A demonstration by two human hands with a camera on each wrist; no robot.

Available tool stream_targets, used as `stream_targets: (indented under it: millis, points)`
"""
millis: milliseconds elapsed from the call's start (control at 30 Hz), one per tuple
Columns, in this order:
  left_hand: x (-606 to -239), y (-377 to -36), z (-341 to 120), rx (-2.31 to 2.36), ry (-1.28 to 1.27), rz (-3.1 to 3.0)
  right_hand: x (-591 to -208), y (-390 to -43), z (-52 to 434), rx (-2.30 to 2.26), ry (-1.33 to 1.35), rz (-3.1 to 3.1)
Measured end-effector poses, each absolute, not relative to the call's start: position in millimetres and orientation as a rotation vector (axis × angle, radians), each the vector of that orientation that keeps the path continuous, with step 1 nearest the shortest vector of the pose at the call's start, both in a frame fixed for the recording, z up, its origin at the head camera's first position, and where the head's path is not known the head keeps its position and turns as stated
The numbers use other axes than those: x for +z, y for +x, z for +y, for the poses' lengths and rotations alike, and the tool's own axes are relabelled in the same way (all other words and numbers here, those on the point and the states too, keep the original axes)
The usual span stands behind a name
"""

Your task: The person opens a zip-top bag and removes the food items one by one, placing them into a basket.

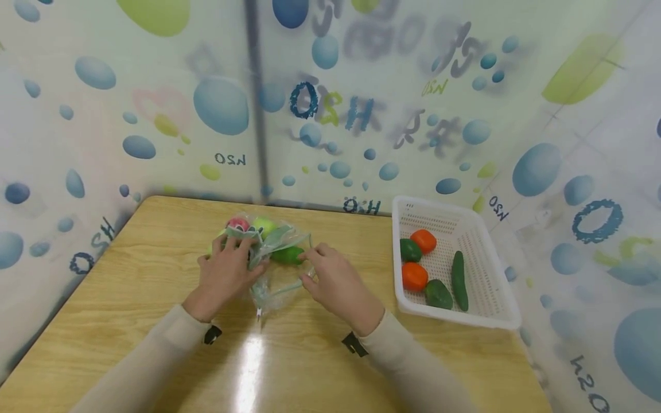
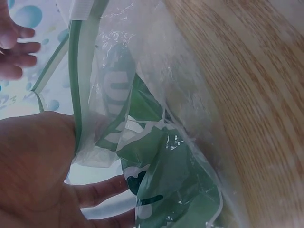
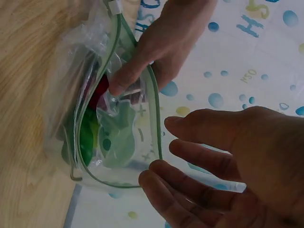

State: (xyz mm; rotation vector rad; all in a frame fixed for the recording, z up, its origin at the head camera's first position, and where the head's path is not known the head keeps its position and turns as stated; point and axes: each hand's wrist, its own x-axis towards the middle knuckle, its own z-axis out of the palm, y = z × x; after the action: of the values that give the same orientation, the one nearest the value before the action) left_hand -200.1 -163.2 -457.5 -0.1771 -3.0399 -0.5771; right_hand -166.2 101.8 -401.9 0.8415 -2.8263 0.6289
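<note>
A clear zip bag (image 1: pixel 283 236) with green edging lies on the table, its mouth spread toward the right hand. Inside are a pink-red item (image 1: pixel 239 222), a light green item (image 1: pixel 264 226) and a darker green item (image 1: pixel 287 256). My left hand (image 1: pixel 224 278) holds the bag's edge, thumb inside the mouth and fingers outside, as the right wrist view shows. My right hand (image 1: pixel 341 287) is at the opposite side of the mouth, thumb and fingers apart, its fingertips (image 3: pixel 148 178) right at the green rim. A white slider (image 3: pixel 115 6) sits at one end of the zip.
To the right stands a white perforated basket (image 1: pixel 482 287) with two orange-red vegetables (image 1: pixel 415 276), dark green pieces (image 1: pixel 439 293) and a cucumber (image 1: pixel 459 281). The wooden table (image 1: pixel 155 252) meets a patterned curtain (image 1: pixel 330 143) at the back.
</note>
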Motion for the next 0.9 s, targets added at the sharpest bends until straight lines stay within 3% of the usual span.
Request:
stream_targets:
  millis: [400, 900]
  points:
    - [-459.1, -200.0, -166.3, -0.546, -0.183, -3.031, -426.2, -199.6, 63.7, 0.255, 1.079, -2.978]
    - [-457.6, -199.4, -164.7, -0.529, -0.196, -3.032, -453.8, -222.3, 48.0, 0.060, 0.891, -3.023]
